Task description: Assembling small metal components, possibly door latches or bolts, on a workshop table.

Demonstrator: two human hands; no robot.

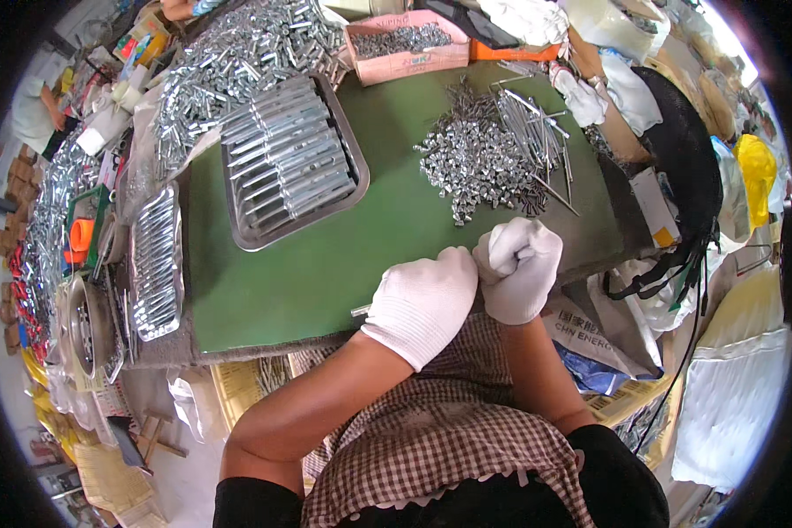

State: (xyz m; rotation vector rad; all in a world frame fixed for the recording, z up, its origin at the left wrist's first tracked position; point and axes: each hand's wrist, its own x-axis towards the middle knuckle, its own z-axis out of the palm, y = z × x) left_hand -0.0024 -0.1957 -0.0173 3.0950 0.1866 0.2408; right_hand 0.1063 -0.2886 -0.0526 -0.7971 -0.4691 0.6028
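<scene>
My left hand (427, 304), in a white knit glove, is closed around a metal rod whose silver end (361, 311) pokes out past the heel of the hand. The rest of the rod is hidden inside the glove. Touching it, my right hand (524, 268), gloved too, is curled with thumb and fingers together, and what they pinch cannot be seen. Just beyond the right hand lies a heap of small shiny metal nuts or caps (475, 163). Long thin metal rods (537, 132) and dark screws (532, 201) lie against that heap.
A metal tray (361, 180) of silver rod-like parts (286, 154) stands on the green work surface (264, 299). Left of it is a second filled tray (157, 264). Behind are a large metal-parts pile (242, 62) and a pink box (409, 66). A black bag (686, 150) hangs right.
</scene>
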